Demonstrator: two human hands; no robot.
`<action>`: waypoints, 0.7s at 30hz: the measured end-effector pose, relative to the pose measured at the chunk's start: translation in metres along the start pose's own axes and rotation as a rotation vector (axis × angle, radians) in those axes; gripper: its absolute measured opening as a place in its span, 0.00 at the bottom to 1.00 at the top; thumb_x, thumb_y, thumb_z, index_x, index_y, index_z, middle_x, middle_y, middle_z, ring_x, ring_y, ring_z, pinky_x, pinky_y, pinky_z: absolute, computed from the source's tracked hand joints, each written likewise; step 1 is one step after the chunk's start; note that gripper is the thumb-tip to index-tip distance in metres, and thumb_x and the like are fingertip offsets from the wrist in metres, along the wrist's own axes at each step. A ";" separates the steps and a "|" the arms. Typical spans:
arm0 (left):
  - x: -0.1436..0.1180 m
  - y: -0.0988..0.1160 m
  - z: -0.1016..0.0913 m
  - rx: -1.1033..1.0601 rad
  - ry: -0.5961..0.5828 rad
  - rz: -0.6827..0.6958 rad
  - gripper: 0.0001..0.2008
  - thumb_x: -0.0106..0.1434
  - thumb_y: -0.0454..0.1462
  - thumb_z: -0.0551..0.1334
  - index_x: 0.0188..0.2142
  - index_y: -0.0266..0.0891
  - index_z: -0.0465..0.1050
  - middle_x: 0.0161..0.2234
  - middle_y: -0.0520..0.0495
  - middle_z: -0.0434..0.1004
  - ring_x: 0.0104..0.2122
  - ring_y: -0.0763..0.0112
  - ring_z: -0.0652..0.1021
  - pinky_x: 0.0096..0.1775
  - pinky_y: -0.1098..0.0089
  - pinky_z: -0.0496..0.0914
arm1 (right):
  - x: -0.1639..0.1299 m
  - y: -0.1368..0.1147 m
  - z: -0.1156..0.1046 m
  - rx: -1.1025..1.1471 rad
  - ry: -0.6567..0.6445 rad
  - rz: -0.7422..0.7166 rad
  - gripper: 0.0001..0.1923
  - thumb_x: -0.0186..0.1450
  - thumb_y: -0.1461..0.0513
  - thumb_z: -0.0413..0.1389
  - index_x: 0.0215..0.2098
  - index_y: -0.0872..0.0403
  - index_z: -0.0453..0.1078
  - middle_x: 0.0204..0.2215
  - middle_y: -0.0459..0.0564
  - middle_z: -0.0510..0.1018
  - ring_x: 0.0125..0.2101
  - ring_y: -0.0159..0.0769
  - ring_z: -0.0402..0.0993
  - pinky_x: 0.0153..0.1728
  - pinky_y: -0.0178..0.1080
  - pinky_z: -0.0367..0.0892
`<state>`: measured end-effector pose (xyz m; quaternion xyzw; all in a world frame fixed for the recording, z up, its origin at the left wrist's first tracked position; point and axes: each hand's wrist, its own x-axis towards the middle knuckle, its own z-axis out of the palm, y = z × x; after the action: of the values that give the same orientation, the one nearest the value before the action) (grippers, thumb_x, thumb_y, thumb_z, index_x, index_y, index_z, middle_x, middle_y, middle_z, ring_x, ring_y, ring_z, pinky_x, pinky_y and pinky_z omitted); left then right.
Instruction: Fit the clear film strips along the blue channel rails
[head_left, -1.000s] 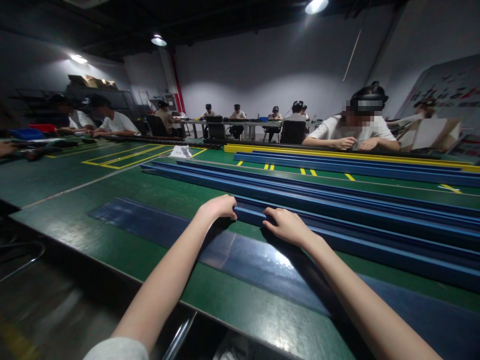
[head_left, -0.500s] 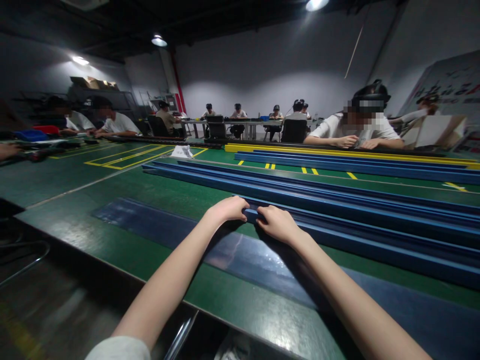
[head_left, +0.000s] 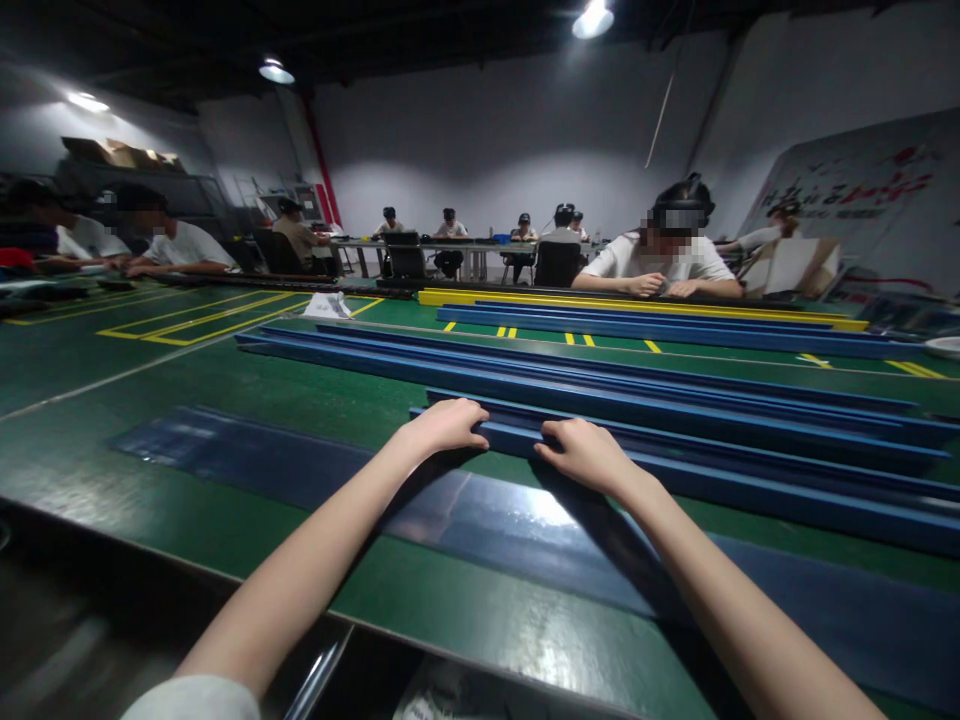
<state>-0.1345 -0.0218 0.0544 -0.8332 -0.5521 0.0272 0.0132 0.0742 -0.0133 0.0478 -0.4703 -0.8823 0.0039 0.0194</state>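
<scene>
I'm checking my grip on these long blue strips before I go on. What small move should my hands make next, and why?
Probably slide the nearest long blue plastic strip a little toward you. The left hand covers its near end, the right hand rests on top beside it, and it lies tight against the neighbouring blue strips on the green table.

Both bare arms reach forward, left hand (head_left: 444, 427) and right hand (head_left: 587, 455) palm-down, fingers curled.

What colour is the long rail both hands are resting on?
The long rail is dark blue, seen best in the head view.
</scene>
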 end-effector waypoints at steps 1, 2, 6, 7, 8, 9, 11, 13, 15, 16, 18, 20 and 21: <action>0.003 0.004 0.000 -0.006 0.003 0.014 0.13 0.54 0.45 0.61 0.35 0.39 0.71 0.38 0.45 0.75 0.38 0.64 0.74 0.34 0.73 0.65 | -0.004 0.006 -0.001 0.000 -0.003 0.014 0.14 0.62 0.54 0.45 0.35 0.51 0.69 0.34 0.50 0.76 0.36 0.39 0.72 0.28 0.33 0.57; 0.006 0.009 0.000 -0.014 0.004 0.030 0.13 0.54 0.45 0.61 0.35 0.39 0.71 0.38 0.46 0.75 0.38 0.64 0.74 0.34 0.73 0.65 | -0.009 0.012 -0.001 0.002 -0.006 0.025 0.14 0.62 0.54 0.45 0.35 0.51 0.69 0.34 0.50 0.76 0.37 0.39 0.72 0.28 0.33 0.57; 0.020 0.030 -0.002 -0.037 -0.006 0.086 0.14 0.54 0.46 0.61 0.35 0.40 0.71 0.38 0.46 0.74 0.38 0.65 0.74 0.33 0.74 0.64 | -0.026 0.034 -0.003 0.023 -0.004 0.048 0.13 0.62 0.54 0.46 0.35 0.51 0.69 0.36 0.50 0.76 0.37 0.39 0.72 0.29 0.33 0.58; 0.023 0.036 -0.003 -0.037 -0.010 0.097 0.14 0.54 0.46 0.61 0.35 0.39 0.71 0.38 0.46 0.74 0.38 0.65 0.74 0.33 0.74 0.64 | -0.030 0.039 -0.004 0.027 -0.001 0.054 0.13 0.62 0.54 0.46 0.35 0.51 0.69 0.36 0.50 0.76 0.37 0.39 0.72 0.30 0.33 0.58; 0.027 0.042 -0.004 -0.035 -0.015 0.110 0.14 0.54 0.46 0.61 0.35 0.39 0.71 0.38 0.46 0.74 0.38 0.65 0.74 0.33 0.73 0.64 | -0.034 0.045 -0.004 0.029 0.000 0.061 0.13 0.62 0.54 0.46 0.35 0.51 0.69 0.36 0.50 0.76 0.37 0.39 0.72 0.30 0.33 0.58; 0.030 0.049 -0.005 -0.034 -0.018 0.125 0.14 0.54 0.46 0.60 0.35 0.39 0.71 0.38 0.46 0.74 0.38 0.64 0.74 0.33 0.73 0.64 | -0.038 0.050 -0.004 0.030 0.000 0.071 0.13 0.62 0.54 0.47 0.35 0.51 0.69 0.36 0.50 0.76 0.37 0.39 0.72 0.30 0.33 0.58; 0.037 0.062 -0.007 -0.033 -0.021 0.160 0.14 0.55 0.47 0.60 0.35 0.39 0.71 0.38 0.46 0.74 0.38 0.64 0.74 0.33 0.73 0.65 | -0.046 0.060 -0.005 0.024 -0.006 0.094 0.13 0.62 0.54 0.47 0.36 0.52 0.69 0.36 0.51 0.76 0.38 0.39 0.72 0.30 0.33 0.58; 0.044 0.076 -0.008 -0.030 -0.015 0.192 0.14 0.55 0.47 0.59 0.35 0.40 0.71 0.38 0.46 0.74 0.38 0.64 0.74 0.33 0.73 0.65 | -0.052 0.068 -0.006 0.009 -0.021 0.118 0.13 0.62 0.54 0.48 0.36 0.52 0.69 0.36 0.51 0.76 0.37 0.39 0.72 0.30 0.33 0.58; 0.050 0.089 -0.009 -0.020 0.000 0.218 0.14 0.56 0.47 0.58 0.35 0.39 0.71 0.37 0.45 0.75 0.37 0.63 0.75 0.32 0.73 0.65 | -0.058 0.075 -0.007 -0.015 -0.035 0.142 0.13 0.62 0.55 0.48 0.36 0.52 0.69 0.36 0.51 0.77 0.37 0.40 0.72 0.29 0.34 0.58; 0.052 0.094 -0.009 -0.013 0.007 0.229 0.14 0.57 0.47 0.58 0.34 0.39 0.72 0.36 0.44 0.75 0.37 0.63 0.75 0.32 0.72 0.65 | -0.060 0.076 -0.007 -0.029 -0.039 0.148 0.13 0.62 0.55 0.47 0.36 0.52 0.69 0.36 0.52 0.77 0.37 0.40 0.72 0.29 0.34 0.58; 0.056 0.103 -0.010 -0.002 0.017 0.241 0.14 0.58 0.46 0.57 0.33 0.38 0.72 0.34 0.43 0.76 0.36 0.61 0.76 0.31 0.71 0.65 | -0.062 0.077 -0.007 -0.062 -0.036 0.136 0.12 0.62 0.56 0.47 0.35 0.52 0.69 0.36 0.52 0.77 0.37 0.41 0.73 0.29 0.34 0.59; 0.057 0.108 -0.011 0.003 0.028 0.245 0.13 0.59 0.44 0.56 0.32 0.38 0.72 0.33 0.43 0.76 0.35 0.61 0.76 0.30 0.71 0.65 | -0.062 0.076 -0.007 -0.100 -0.024 0.097 0.11 0.62 0.58 0.47 0.34 0.53 0.69 0.36 0.53 0.77 0.37 0.41 0.73 0.30 0.35 0.59; 0.057 0.109 -0.011 0.003 0.035 0.247 0.12 0.59 0.44 0.56 0.32 0.38 0.72 0.33 0.42 0.76 0.35 0.61 0.76 0.30 0.71 0.65 | -0.061 0.075 -0.007 -0.120 -0.017 0.077 0.10 0.62 0.59 0.47 0.34 0.53 0.69 0.36 0.53 0.77 0.37 0.40 0.73 0.30 0.35 0.59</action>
<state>-0.0116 -0.0120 0.0577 -0.8952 -0.4449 0.0150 0.0206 0.1705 -0.0226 0.0510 -0.5040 -0.8624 -0.0443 -0.0164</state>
